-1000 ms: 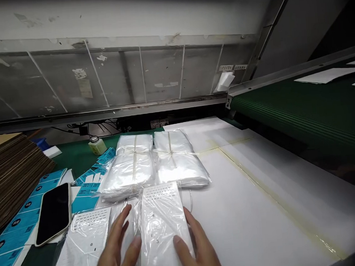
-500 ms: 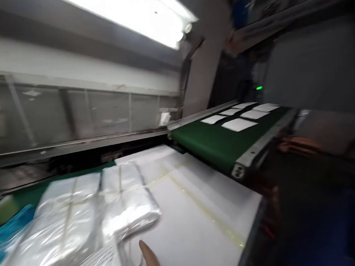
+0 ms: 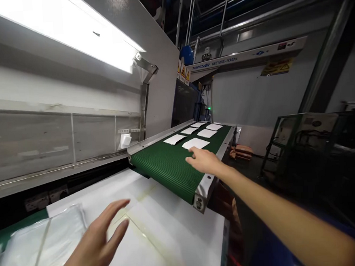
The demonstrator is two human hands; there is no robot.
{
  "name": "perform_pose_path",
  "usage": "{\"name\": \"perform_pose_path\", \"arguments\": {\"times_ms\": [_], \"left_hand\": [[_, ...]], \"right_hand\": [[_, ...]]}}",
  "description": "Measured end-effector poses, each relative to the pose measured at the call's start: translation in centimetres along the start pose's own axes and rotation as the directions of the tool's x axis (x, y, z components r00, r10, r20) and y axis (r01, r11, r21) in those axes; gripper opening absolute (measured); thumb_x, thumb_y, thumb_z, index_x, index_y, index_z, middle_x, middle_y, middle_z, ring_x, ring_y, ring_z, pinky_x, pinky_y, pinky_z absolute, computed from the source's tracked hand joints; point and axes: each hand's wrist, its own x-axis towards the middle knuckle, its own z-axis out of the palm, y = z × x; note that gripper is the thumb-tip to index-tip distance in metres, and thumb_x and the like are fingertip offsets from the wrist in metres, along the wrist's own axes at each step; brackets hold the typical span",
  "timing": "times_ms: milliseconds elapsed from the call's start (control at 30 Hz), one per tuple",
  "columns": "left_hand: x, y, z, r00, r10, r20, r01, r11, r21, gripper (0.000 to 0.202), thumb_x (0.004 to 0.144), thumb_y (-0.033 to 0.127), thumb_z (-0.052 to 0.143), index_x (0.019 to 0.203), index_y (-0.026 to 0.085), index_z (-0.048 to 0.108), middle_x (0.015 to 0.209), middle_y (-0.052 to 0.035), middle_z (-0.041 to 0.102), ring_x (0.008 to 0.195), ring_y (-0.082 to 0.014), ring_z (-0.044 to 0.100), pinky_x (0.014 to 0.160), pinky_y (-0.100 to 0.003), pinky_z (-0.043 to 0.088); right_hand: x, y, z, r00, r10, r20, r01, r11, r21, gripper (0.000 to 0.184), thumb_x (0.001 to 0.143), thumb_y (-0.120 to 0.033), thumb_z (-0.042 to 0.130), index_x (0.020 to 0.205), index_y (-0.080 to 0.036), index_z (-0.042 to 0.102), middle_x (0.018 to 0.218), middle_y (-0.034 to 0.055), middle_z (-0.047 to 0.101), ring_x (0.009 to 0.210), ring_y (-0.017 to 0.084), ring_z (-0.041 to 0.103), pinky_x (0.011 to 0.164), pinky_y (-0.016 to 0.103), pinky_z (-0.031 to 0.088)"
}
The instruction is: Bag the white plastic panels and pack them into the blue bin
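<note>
My right hand (image 3: 204, 160) is stretched out over the green conveyor belt (image 3: 167, 166), fingers apart and holding nothing, its fingertips just short of the nearest white flat piece (image 3: 195, 143). Several more white pieces (image 3: 174, 139) lie further up the belt. My left hand (image 3: 96, 246) hovers open above the white work surface (image 3: 160, 235), fingers spread, close to a tied bundle of clear plastic bags (image 3: 42, 243) at the lower left.
A lit lamp (image 3: 67, 31) hangs over a clear panel (image 3: 44, 138) behind the bench. The belt's end roller (image 3: 200, 196) overhangs the white surface. A machine gantry (image 3: 245, 57) and dark metal frames (image 3: 302, 140) stand to the right.
The view has swung right and up, away from the bagged parts and phone. My right hand has reached out onto the belt. My left hand has lifted off the bags and hangs open.
</note>
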Motion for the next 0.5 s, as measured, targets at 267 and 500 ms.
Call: {"name": "perform_pose_path", "arguments": {"times_ms": [267,500], "left_hand": [[30.2,3.2,14.3,0.953,0.284,0.104,-0.298,0.94,0.164,0.045,0.09,0.039,0.047,0.128,0.014,0.048,0.132,-0.0145,0.052,0.121,-0.0268,0.048,0.103,-0.041,0.037],[42.9,4.7,21.8,0.968,0.207,0.139,-0.233,0.951,0.203,0.045,0.088,0.04,0.054,0.127,0.018,0.047,0.133,-0.0108,0.048,0.118,-0.0279,0.048,0.098,-0.053,0.039]], "right_hand": [[15.7,12.2,3.2,0.999,0.032,0.039,-0.019,0.955,-0.295,0.045,0.088,-0.039,0.055,0.126,-0.019,0.047,0.126,0.0094,0.052,0.11,0.025,0.054,0.091,0.048,0.045],[23.4,14.8,6.8,0.981,0.026,0.193,0.048,0.927,-0.371,0.06,0.084,-0.055,0.052,0.129,-0.016,0.044,0.13,0.0132,0.05,0.112,0.026,0.054,0.091,0.046,0.046]]}}
